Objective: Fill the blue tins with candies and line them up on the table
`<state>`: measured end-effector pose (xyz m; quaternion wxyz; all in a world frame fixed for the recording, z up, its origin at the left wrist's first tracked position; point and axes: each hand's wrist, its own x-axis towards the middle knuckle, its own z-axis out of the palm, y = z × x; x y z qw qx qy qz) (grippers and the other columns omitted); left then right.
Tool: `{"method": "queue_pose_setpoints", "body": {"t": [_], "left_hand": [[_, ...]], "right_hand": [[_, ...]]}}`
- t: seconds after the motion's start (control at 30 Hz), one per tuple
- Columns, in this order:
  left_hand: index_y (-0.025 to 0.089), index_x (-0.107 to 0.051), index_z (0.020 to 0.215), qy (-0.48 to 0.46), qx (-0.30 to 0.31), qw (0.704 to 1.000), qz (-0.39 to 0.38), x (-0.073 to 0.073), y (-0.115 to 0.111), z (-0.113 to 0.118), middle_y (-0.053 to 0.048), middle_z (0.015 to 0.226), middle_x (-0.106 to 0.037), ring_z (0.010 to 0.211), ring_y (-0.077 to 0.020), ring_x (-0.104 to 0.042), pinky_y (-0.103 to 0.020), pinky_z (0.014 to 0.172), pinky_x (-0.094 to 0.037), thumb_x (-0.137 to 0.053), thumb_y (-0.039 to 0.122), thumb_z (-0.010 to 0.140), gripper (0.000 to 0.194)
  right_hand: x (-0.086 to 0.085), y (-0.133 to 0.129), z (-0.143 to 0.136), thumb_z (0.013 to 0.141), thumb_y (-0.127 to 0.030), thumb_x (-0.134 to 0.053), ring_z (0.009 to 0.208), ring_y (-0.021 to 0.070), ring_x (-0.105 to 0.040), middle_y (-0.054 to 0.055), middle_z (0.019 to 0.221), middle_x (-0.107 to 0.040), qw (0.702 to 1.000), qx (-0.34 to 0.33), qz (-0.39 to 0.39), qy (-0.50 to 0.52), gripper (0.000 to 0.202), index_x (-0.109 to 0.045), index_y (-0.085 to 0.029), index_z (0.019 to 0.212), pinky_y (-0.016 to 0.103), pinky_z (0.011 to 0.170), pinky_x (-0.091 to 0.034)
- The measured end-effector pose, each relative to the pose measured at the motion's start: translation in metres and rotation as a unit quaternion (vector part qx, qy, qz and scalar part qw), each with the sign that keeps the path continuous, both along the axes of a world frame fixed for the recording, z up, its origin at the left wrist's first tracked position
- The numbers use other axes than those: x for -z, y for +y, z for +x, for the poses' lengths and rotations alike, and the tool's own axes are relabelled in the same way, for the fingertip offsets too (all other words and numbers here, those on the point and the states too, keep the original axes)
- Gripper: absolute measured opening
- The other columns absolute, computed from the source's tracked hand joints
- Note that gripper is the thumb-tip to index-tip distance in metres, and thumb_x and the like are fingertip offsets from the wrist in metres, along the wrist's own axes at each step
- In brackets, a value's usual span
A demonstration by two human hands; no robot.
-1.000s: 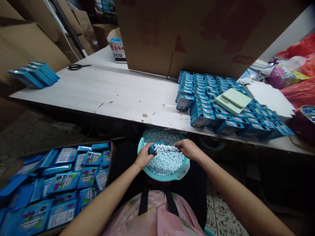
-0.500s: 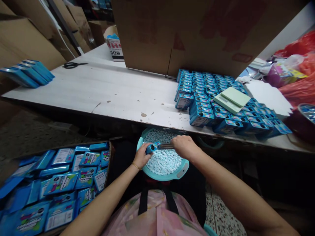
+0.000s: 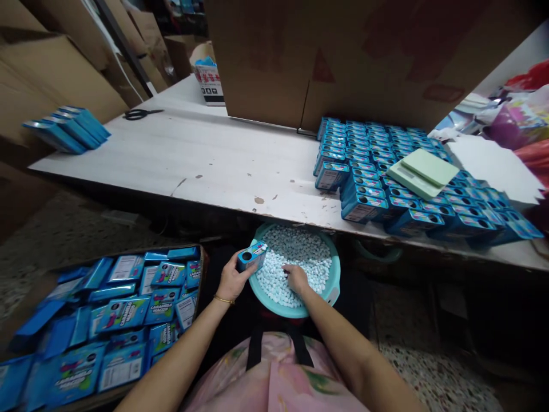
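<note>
My left hand (image 3: 233, 280) is wrapped round a small blue candy box (image 3: 252, 256), tilted over the left rim of a turquoise basin (image 3: 335, 286). A round dark hole shows in the box's upper face, and pale pieces sit at its right end. Pale blue-white round candies (image 3: 311, 260) fill the basin. Down among them is my right hand (image 3: 297, 278), its fingers curled together. A dark bit shows at the fingertips, but what they hold is hidden.
At left stands a carton (image 3: 203, 286) of blue candy boxes. On the white table (image 3: 223, 166) are rows of upright blue boxes (image 3: 364, 207), a pale green scale (image 3: 422, 173) on top of them, black scissors (image 3: 139, 114) and a large cardboard box (image 3: 266, 68).
My right hand has moved from beside the box, where it held a narrow shiny scoop-like tool, down into the candies. My left hand has shifted left with the box and turned it.
</note>
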<state>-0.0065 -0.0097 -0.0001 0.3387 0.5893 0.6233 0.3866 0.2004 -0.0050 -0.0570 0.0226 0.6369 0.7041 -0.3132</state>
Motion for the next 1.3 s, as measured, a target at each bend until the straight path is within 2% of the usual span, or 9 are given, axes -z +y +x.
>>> {"method": "queue_pose_setpoints", "body": {"t": [0.1,0.2,0.4,0.6,0.73,0.9,1.03,1.17,1.3], "left_hand": [[0.015,-0.053,0.105,0.001,-0.012,1.0,0.003,-0.001,0.001,-0.008,-0.006,0.094,-0.064,0.085,-0.0196,-0.059,-0.034,0.08,-0.046,-0.063,0.038,0.065,0.047],[0.015,-0.053,0.105,0.01,-0.024,1.0,0.012,0.001,0.004,-0.01,-0.006,0.095,-0.063,0.085,-0.0195,-0.059,-0.035,0.081,-0.046,-0.063,0.037,0.065,0.046],[0.018,-0.052,0.107,0.018,0.045,0.997,0.055,0.012,0.007,0.015,-0.006,0.105,-0.058,0.098,-0.0189,-0.055,-0.034,0.089,-0.042,-0.059,0.023,0.067,0.041],[0.019,-0.051,0.109,0.048,0.129,0.986,0.096,0.018,0.006,0.037,-0.005,0.11,-0.055,0.105,-0.0189,-0.05,-0.034,0.095,-0.039,-0.053,0.009,0.064,0.046],[0.019,-0.052,0.109,0.072,0.151,0.98,0.105,0.017,0.006,0.041,-0.006,0.11,-0.055,0.105,-0.02,-0.05,-0.036,0.094,-0.039,-0.051,0.006,0.062,0.049],[0.02,-0.052,0.108,0.06,0.149,0.981,0.106,0.017,0.006,0.042,-0.005,0.108,-0.055,0.104,-0.0196,-0.051,-0.036,0.094,-0.04,-0.052,0.007,0.063,0.047],[0.02,-0.052,0.107,0.027,0.114,0.989,0.093,0.017,0.005,0.032,-0.005,0.109,-0.055,0.103,-0.0192,-0.051,-0.035,0.093,-0.04,-0.055,0.013,0.066,0.042],[0.019,-0.052,0.106,-0.009,0.081,0.994,0.071,0.017,0.005,0.017,-0.005,0.108,-0.055,0.102,-0.0188,-0.052,-0.035,0.092,-0.04,-0.058,0.021,0.069,0.038],[0.019,-0.052,0.105,-0.018,0.054,0.997,0.049,0.017,0.002,0.01,-0.005,0.104,-0.057,0.097,-0.0184,-0.054,-0.035,0.09,-0.042,-0.06,0.028,0.069,0.038]], "right_hand": [[0.0,0.003,0.019,0.072,-0.007,-0.04,0.092,0.0188,-0.058,0.0,0.097,-0.066,0.994,0.047,0.007,0.094,0.043,-0.064,-0.026,0.102,0.025,0.078,-0.043],[-0.016,0.002,0.049,0.07,-0.008,-0.039,0.083,0.0175,-0.059,0.0,0.084,-0.068,0.982,0.068,0.015,0.174,0.042,-0.066,-0.023,0.099,0.026,0.072,-0.044],[-0.096,0.002,0.078,0.069,-0.009,-0.037,0.073,0.0131,-0.058,-0.001,0.077,-0.067,0.98,-0.008,0.053,0.192,0.043,-0.065,-0.022,0.1,0.021,0.063,-0.041],[-0.166,0.007,0.058,0.07,-0.008,-0.041,0.084,0.0169,-0.058,0.004,0.084,-0.067,0.989,-0.124,0.073,-0.037,0.036,-0.066,-0.025,0.09,0.022,0.066,-0.037],[-0.189,0.011,0.034,0.072,-0.007,-0.039,0.082,0.0193,-0.06,0.009,0.086,-0.065,0.968,-0.176,0.078,-0.162,0.033,-0.064,-0.021,0.09,0.026,0.067,-0.039],[-0.21,0.013,0.025,0.076,-0.011,-0.038,0.082,0.0211,-0.06,0.012,0.085,-0.064,0.958,-0.206,0.065,-0.189,0.028,-0.062,-0.017,0.091,0.028,0.068,-0.041],[-0.186,0.011,0.064,0.075,-0.007,-0.038,0.085,0.02,-0.059,0.008,0.092,-0.063,0.962,-0.18,0.065,-0.192,0.033,-0.061,-0.023,0.093,0.028,0.07,-0.04],[-0.114,0.003,0.09,0.079,-0.008,-0.033,0.086,0.0199,-0.059,0.009,0.092,-0.063,0.978,-0.088,0.01,-0.19,0.036,-0.06,-0.023,0.097,0.031,0.072,-0.041],[-0.045,-0.004,0.052,0.079,-0.01,-0.036,0.089,0.0208,-0.058,0.009,0.094,-0.064,0.99,-0.05,-0.003,-0.132,0.034,-0.061,-0.022,0.099,0.029,0.075,-0.042]]}}
